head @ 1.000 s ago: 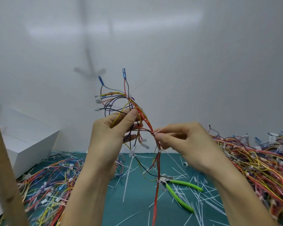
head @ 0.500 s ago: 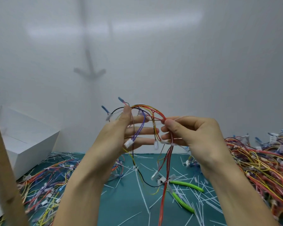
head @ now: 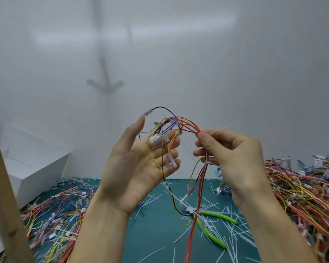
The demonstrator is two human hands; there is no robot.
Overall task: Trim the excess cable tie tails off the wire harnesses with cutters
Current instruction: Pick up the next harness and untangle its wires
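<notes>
I hold a wire harness of red, yellow, purple and black wires up in front of me. My right hand pinches its red wires at a white cable tie, whose thin tail sticks up to the right. My left hand is spread palm-up under the looped wires, fingers straight, with a white connector lying against them. The harness's red wires hang down to the mat. The green-handled cutters lie on the mat below, untouched by either hand.
Heaps of harnesses lie on the left and on the right of the green mat. Cut white tie tails litter the mat. A white box stands at the left, a wooden post at the near left edge.
My left hand let go of the wires and opened flat beneath them. The harness loop swung lower and toward the right, where my right hand still pinches it.
</notes>
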